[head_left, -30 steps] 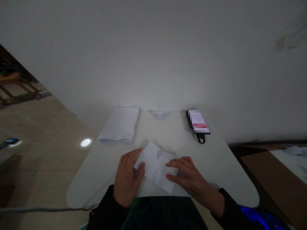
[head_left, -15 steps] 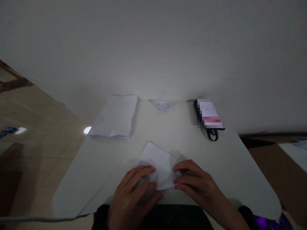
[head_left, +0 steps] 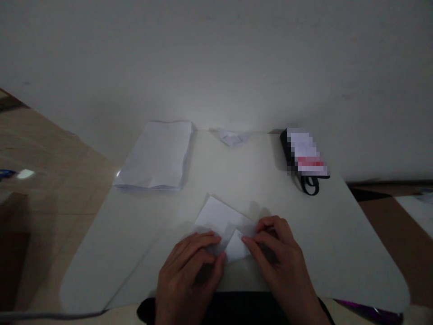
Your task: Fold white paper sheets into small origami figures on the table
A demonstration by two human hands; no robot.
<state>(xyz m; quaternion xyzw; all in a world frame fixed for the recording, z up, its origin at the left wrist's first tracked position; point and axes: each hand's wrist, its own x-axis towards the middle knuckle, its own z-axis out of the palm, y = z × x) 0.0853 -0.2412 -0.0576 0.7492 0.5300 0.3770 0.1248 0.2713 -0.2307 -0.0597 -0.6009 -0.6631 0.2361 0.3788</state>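
Observation:
A small white sheet of paper (head_left: 221, 214) lies on the table near its front edge, with one flap folded over at its near side. My left hand (head_left: 189, 268) grips the left part of the sheet, thumb and fingers curled at its edge. At the flap's tip, the thumb and fingers of my right hand (head_left: 279, 253) are closed on the paper. The sheet's left and right corners are partly covered by my hands.
A stack of white paper (head_left: 155, 155) sits at the back left of the white table (head_left: 135, 239). A small folded paper piece (head_left: 232, 138) lies by the wall. At the back right is a blurred-out boxy object with a black strap (head_left: 310, 186).
My right hand has folded a near-side flap of the paper up and over. My left hand stays on the sheet's left side. The view has shifted slightly.

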